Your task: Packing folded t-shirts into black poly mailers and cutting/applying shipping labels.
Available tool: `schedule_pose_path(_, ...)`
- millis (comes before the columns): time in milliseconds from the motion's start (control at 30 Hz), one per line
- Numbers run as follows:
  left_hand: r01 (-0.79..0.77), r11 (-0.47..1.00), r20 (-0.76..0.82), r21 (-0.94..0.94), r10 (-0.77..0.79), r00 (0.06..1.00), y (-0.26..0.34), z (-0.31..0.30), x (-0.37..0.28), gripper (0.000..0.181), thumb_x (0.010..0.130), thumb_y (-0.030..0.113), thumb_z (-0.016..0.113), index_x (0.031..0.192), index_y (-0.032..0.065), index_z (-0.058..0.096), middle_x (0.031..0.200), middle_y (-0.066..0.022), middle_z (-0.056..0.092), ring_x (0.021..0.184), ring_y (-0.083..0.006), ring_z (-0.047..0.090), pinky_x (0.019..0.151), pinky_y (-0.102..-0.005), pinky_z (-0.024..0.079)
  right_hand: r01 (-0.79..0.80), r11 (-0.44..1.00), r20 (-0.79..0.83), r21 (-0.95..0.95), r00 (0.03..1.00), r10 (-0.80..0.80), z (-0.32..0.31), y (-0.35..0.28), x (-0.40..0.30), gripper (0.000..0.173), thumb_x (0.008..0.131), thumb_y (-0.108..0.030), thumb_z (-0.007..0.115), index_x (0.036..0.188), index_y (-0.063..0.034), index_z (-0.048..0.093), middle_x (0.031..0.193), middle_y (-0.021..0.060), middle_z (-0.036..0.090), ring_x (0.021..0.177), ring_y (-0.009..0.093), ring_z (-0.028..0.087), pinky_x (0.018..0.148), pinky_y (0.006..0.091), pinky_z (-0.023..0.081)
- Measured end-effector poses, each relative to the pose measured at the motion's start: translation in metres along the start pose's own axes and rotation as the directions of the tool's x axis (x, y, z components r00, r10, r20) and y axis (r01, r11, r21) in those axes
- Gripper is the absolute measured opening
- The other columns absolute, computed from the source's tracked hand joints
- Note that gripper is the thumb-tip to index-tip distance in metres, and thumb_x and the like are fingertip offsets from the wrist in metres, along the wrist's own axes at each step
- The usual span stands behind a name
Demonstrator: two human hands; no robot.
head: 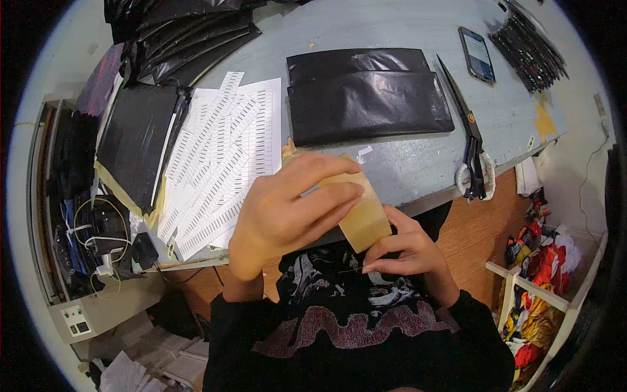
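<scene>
A wide roll of tan adhesive tape (368,218) is held over the table's front edge, close to my body. My left hand (284,206) grips it from the left, with fingers laid across its upper side. At its lower right edge, my right hand (404,247) has the thumb and fingers curled against the roll. A thin line, perhaps a thread or strip edge, runs out from the right fingertips; what it is I cannot tell. Beyond the hands, two folded black plastic packages (367,105) lie overlapped on the grey table (392,169).
Large scissors (470,132) lie right of the packages, handles over the edge. Printed label sheets and strips (220,157) spread at left beside a black stack (139,139). A smartphone (476,55) and black plastic bundle (529,46) lie far right. A bin of colourful fabric scraps (539,289) stands lower right.
</scene>
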State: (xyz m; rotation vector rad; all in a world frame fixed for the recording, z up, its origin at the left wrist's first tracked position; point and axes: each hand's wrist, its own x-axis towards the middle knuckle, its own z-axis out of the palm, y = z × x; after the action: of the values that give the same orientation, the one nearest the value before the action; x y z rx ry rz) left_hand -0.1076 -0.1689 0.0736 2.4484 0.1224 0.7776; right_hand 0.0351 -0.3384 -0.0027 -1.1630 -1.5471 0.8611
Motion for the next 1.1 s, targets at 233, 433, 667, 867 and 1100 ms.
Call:
schedule_pose_path(233, 0.271, 0.962, 0.052, -0.019, -0.270, 0.962, 0.018, -0.010, 0.008, 0.010, 0.070, 0.002, 0.069, 0.080, 0.0009, 0.065, 0.081, -0.0106, 0.064, 0.074, -0.0237, 0.062, 0.066, -0.0275, 0.048, -0.003, 1.000, 0.063, -0.023, 0.998, 0.004, -0.006, -0.001, 0.000, 0.018, 0.066, -0.019, 0.077, 0.080, -0.0119, 0.067, 0.110, 0.0149, 0.053, 0.101, 0.031, 0.050, 0.086, 0.0364, 0.038)
schedule_pose_path(433, 0.325, 0.939, 0.236, 0.113, -0.343, 0.909, 0.032, -0.029, 0.028, 0.008, 0.074, 0.009, 0.067, 0.080, 0.0031, 0.066, 0.073, -0.0105, 0.064, 0.061, -0.0237, 0.061, 0.057, -0.0291, 0.047, 0.021, 0.999, 0.132, -0.039, 0.991, -0.016, -0.012, -0.003, 0.006, 0.017, 0.067, -0.020, 0.076, 0.079, -0.0113, 0.067, 0.111, 0.0155, 0.051, 0.101, 0.032, 0.049, 0.085, 0.0373, 0.038)
schedule_pose_path(667, 0.361, 0.926, 0.432, 0.111, -0.372, 0.822, 0.021, -0.038, 0.042, 0.009, 0.076, 0.010, 0.066, 0.081, 0.0022, 0.066, 0.071, -0.0099, 0.065, 0.055, -0.0204, 0.059, 0.055, -0.0267, 0.047, 0.006, 0.999, 0.233, -0.042, 0.973, 0.004, -0.017, -0.006, 0.004, 0.017, 0.068, -0.018, 0.075, 0.080, -0.0110, 0.066, 0.121, 0.0177, 0.047, 0.106, 0.032, 0.048, 0.089, 0.0362, 0.038)
schedule_pose_path(867, 0.405, 0.909, 0.421, -0.094, -0.333, 0.844, 0.007, -0.035, 0.045, 0.010, 0.077, 0.008, 0.067, 0.084, 0.0008, 0.067, 0.073, -0.0049, 0.061, 0.065, -0.0113, 0.059, 0.061, -0.0229, 0.050, 0.087, 0.993, -0.268, 0.083, 0.961, -0.062, -0.040, -0.003, 0.013, 0.015, 0.062, -0.009, 0.077, 0.073, -0.0077, 0.068, 0.128, 0.0171, 0.043, 0.103, 0.026, 0.052, 0.084, 0.0376, 0.043)
schedule_pose_path(1100, 0.447, 0.880, 0.432, -0.159, -0.345, 0.833, 0.006, -0.033, 0.043, 0.010, 0.075, 0.007, 0.069, 0.083, 0.0027, 0.067, 0.075, -0.0044, 0.058, 0.067, -0.0104, 0.059, 0.061, -0.0219, 0.050, 0.142, 0.978, -0.137, -0.153, 0.977, -0.163, -0.047, -0.032, 0.060, 0.012, 0.065, -0.006, 0.074, 0.072, -0.0040, 0.065, 0.097, 0.0115, 0.060, 0.090, 0.022, 0.057, 0.074, 0.0309, 0.045)
